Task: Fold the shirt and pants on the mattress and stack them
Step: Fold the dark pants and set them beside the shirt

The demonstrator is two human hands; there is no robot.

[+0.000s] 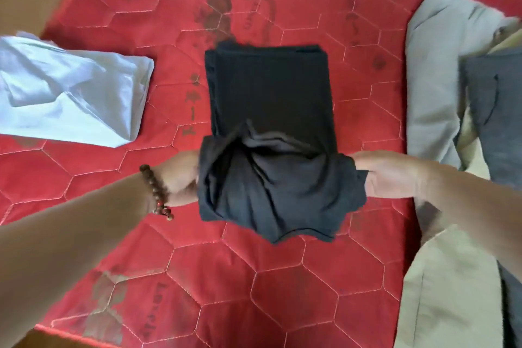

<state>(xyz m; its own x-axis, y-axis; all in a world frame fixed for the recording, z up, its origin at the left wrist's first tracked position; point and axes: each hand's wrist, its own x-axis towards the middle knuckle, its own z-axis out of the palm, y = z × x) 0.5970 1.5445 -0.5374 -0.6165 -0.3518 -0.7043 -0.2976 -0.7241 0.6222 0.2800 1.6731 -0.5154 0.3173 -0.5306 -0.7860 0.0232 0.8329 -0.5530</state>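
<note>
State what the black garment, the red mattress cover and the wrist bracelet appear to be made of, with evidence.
Black garment: soft matte fabric, probably knit; it drapes and creases.
Mattress: red quilted textile; stitched hexagons, slight sheen.
Bracelet: round brown beads, probably wood; glossy.

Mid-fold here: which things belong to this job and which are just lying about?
In the job:
black folded garment
dark grey garment, gripped by left hand and right hand
red quilted mattress

Lying about:
white crumpled cloth
beige and grey clothes pile

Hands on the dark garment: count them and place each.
2. The left hand pinches the dark garment's left near edge; the right hand pinches its right near edge.
</note>
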